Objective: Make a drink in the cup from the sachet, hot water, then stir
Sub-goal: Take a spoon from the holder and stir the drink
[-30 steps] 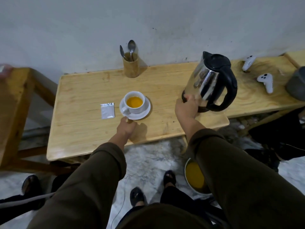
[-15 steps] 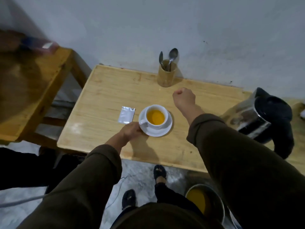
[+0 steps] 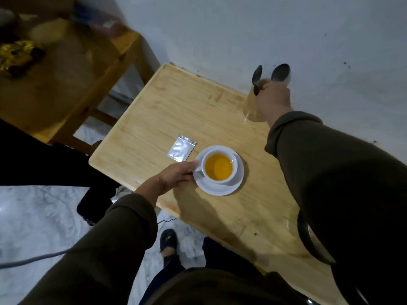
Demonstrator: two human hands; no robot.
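Observation:
A white cup (image 3: pixel 235 160) holding orange liquid stands on a white saucer (image 3: pixel 220 188) on the wooden table (image 3: pixel 176 115). My left hand (image 3: pixel 176 176) grips the saucer's left rim by the cup's handle. A silver sachet (image 3: pixel 181 148) lies flat just left of the saucer. At the table's far edge a wooden holder (image 3: pixel 251 108) carries two spoons (image 3: pixel 280 72). My right hand (image 3: pixel 274 99) is at the holder's top, fingers curled around the spoon handles; the grasp itself is hidden behind the hand.
The kettle (image 3: pixel 312 243) is mostly hidden behind my right sleeve at the lower right. A second wooden table (image 3: pixel 66 84) with gold wrappers (image 3: pixel 17 53) stands to the left. A grey wall runs behind. My feet and a cable are on the marble floor below.
My right hand left the kettle, crossed above the cup and reached the spoon holder. My left hand stayed on the saucer. The view swung left and tilted.

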